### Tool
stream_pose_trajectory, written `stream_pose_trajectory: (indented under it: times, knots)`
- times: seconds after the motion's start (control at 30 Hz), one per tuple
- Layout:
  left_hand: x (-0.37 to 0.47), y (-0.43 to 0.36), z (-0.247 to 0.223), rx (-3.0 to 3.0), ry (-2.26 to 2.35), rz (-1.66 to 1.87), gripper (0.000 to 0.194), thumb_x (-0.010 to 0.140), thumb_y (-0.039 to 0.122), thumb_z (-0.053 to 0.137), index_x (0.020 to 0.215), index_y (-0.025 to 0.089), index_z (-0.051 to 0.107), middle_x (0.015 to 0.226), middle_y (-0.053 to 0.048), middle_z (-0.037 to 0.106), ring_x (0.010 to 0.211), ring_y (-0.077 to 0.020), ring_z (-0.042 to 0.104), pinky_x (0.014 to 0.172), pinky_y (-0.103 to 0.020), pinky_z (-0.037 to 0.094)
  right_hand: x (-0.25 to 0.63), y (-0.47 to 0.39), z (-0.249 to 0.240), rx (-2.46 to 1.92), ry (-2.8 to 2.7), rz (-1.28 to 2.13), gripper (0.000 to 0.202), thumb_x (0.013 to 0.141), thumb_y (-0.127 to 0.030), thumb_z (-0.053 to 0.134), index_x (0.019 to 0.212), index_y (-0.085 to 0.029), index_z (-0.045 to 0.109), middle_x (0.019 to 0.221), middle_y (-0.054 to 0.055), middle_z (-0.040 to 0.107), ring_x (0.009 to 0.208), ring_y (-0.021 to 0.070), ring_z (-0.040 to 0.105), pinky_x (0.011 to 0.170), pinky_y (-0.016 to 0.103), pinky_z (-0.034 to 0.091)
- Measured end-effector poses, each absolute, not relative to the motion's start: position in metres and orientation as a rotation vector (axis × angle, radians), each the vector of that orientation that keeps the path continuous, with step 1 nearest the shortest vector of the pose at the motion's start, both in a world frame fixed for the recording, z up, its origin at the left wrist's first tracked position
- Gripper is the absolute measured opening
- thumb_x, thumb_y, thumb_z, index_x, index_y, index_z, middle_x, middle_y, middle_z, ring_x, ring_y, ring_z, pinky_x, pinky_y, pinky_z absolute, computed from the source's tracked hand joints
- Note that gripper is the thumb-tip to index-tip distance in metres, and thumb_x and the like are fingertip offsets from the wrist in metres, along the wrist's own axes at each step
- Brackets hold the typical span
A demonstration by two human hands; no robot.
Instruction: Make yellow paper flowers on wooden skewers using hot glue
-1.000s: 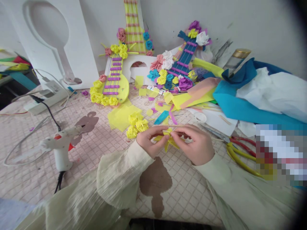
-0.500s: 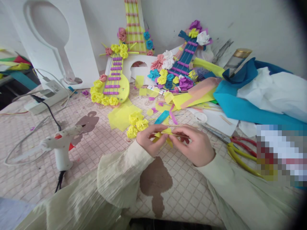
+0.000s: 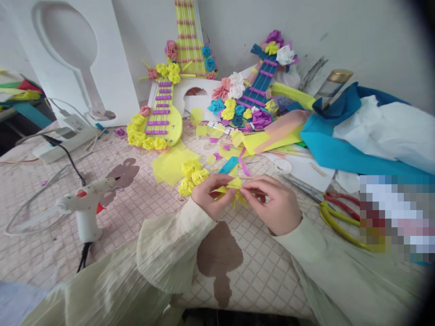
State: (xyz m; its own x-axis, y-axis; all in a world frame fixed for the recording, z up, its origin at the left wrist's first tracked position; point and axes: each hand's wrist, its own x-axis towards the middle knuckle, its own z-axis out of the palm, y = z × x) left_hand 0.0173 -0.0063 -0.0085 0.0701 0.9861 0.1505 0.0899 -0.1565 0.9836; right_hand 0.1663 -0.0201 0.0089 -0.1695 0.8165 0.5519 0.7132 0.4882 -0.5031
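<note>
Between my two hands is a small folded piece of yellow paper [image 3: 234, 183], its pointed corners sticking out below my fingers. My left hand [image 3: 211, 199] pinches its left side between thumb and fingers. The fingertips of my right hand [image 3: 277, 206] press on the right side of the same paper; a thin stick seems to lie under these fingers, mostly hidden. Several crumpled yellow paper flowers [image 3: 193, 174] rest just beyond my left hand. Behind them lie flat yellow paper sheets [image 3: 170, 166].
A white glue gun [image 3: 89, 203] stands at left, near a power strip [image 3: 64, 145]. Decorated paper instruments, one yellow [image 3: 175, 122] and one blue [image 3: 261, 79], lean at the back. Red-and-yellow-handled scissors [image 3: 335, 215] lie right of my hand, below blue fabric-like sheets [image 3: 326, 140].
The yellow paper is folded differently between my fingers, and more of its points now show below them. Both hands stay nearly in place, with the view shifted slightly.
</note>
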Motion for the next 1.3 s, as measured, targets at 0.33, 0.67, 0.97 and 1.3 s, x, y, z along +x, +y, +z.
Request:
stream_pose_trajectory:
  times: [0.33,0.67,0.97,1.3]
  knots:
    - [0.014,-0.002,-0.012,1.506,1.146,1.153,0.024,0.067,0.022,0.061,0.089,0.014,0.06,0.086,-0.008,0.064,0.077,-0.0144,0.063,0.058,-0.02,0.053,0.169,-0.017,0.001,-1.254,-1.977,0.175,0.004,0.075,-0.017,0.055,0.073,-0.017,0.059,0.073,0.004,0.061,0.063,0.0122,0.056,0.055,0.024,0.047]
    - [0.011,-0.001,-0.005,1.564,1.164,1.107,0.019,0.069,0.026,0.058,0.084,0.015,0.062,0.08,-0.005,0.064,0.072,-0.0136,0.061,0.056,-0.02,0.05,0.167,-0.019,0.005,-1.179,-1.989,0.243,0.005,0.078,-0.017,0.054,0.076,-0.017,0.059,0.074,0.004,0.06,0.057,0.0095,0.052,0.051,0.023,0.045]
    - [0.009,0.005,-0.006,1.525,1.167,1.02,0.012,0.068,0.025,0.057,0.069,0.014,0.061,0.064,-0.002,0.062,0.06,-0.0107,0.057,0.058,-0.022,0.047,0.166,-0.02,0.001,-1.055,-2.094,0.217,0.01,0.079,-0.015,0.052,0.08,-0.017,0.061,0.076,0.003,0.061,0.066,0.0108,0.056,0.06,0.023,0.047]
    - [0.01,0.008,-0.004,1.334,1.104,1.103,0.02,0.071,0.032,0.053,0.072,0.015,0.064,0.069,-0.002,0.064,0.063,-0.0123,0.059,0.057,-0.023,0.049,0.169,-0.02,0.006,-1.104,-2.05,0.243,0.013,0.08,-0.016,0.049,0.079,-0.018,0.062,0.076,0.004,0.061,0.061,0.0102,0.054,0.056,0.023,0.046]
